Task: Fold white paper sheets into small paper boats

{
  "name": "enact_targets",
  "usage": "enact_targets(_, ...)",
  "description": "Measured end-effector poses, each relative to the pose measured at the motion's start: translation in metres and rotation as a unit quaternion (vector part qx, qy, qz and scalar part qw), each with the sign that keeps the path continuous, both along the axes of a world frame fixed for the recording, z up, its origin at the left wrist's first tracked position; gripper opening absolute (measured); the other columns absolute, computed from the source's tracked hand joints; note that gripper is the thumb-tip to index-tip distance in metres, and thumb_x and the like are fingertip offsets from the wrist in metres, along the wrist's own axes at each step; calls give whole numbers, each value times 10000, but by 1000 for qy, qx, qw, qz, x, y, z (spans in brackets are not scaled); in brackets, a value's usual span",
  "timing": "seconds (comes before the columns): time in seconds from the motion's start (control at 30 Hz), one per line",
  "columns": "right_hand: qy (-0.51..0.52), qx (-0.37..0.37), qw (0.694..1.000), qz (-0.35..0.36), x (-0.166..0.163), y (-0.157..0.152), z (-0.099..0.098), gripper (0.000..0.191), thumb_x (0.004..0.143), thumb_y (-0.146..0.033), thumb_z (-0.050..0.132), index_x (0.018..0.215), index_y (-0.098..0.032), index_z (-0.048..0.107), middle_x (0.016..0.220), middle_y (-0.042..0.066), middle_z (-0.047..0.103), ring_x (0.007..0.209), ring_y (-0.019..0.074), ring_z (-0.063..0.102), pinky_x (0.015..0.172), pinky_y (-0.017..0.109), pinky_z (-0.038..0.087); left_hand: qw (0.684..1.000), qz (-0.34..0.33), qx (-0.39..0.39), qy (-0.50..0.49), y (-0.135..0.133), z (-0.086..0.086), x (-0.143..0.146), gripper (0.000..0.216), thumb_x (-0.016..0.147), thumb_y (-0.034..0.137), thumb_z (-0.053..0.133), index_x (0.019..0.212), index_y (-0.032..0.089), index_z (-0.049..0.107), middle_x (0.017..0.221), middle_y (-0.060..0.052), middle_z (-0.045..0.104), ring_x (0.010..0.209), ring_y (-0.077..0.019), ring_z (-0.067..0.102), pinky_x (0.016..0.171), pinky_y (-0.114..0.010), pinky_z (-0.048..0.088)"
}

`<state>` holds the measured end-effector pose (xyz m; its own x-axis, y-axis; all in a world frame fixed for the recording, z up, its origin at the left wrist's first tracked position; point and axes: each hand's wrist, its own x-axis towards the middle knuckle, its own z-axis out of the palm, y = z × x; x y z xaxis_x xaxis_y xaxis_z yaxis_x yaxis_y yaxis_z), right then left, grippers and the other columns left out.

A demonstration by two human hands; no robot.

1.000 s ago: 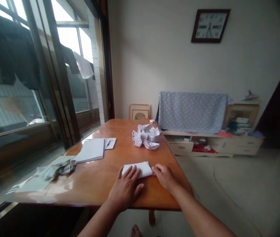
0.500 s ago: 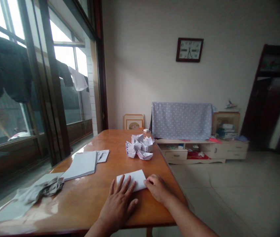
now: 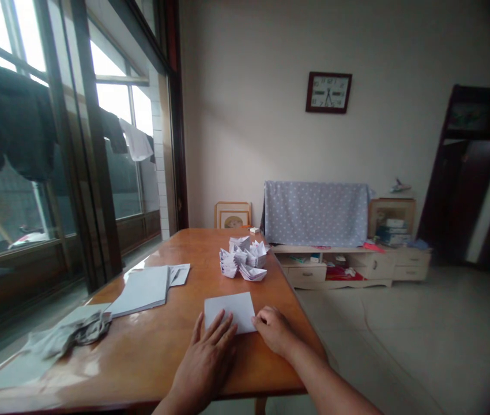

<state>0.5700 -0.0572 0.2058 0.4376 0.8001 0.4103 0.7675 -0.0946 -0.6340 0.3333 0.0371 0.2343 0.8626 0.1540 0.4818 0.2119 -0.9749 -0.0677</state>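
Left hand (image 3: 206, 357) spread flat on white paper (image 3: 234, 302), right hand (image 3: 273, 329) curled at its edge

The left hand's fingers lie straight and slightly apart over the paper's near left part, probably to stop it sliding on the smooth table (image 3: 158, 363). The right hand's fingers are bent together, touching the right edge, seemingly to steady that side; I cannot tell whether they pinch it. The paper lies flat near the table's front edge, where both arms reach comfortably. To the left are a crumpled grey cloth (image 3: 91, 329) and, farther on, a paper stack (image 3: 141, 290), perhaps set aside for elbow room. Beyond the hands, folded paper boats (image 3: 242, 259) sit bunched together, apparently to save space
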Motion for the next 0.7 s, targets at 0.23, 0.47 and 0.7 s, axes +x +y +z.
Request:
enact_targets(0.23,0,1,1000,-5,0,1,0,311,922,-344,588,648,-204,630,802,43,670,818,186,587,764,274,389,1000,1,-25,10,0,0,1,473,1043,372,414,1508,293,446,1566,-58,465,1486,-284,357,1253,-608,133)
enact_targets(0.47,9,10,1000,-13,-1,-1,4,370,935,-390,550,622,-198,594,765,29,652,757,171,574,716,268,378,998,20,-63,12,2,-5,4,520,1029,456,426,1503,246,458,1542,-89,493,1461,-285,403,1220,-549,315)
enact_targets(0.7,32,20,999,-24,-3,-3,8,397,930,-407,530,592,-200,551,716,18,648,699,162,556,673,262,368,995,33,-92,2,4,-12,5,544,1010,472,463,1502,241,462,1555,-106,470,1451,-292,417,1181,-490,399)
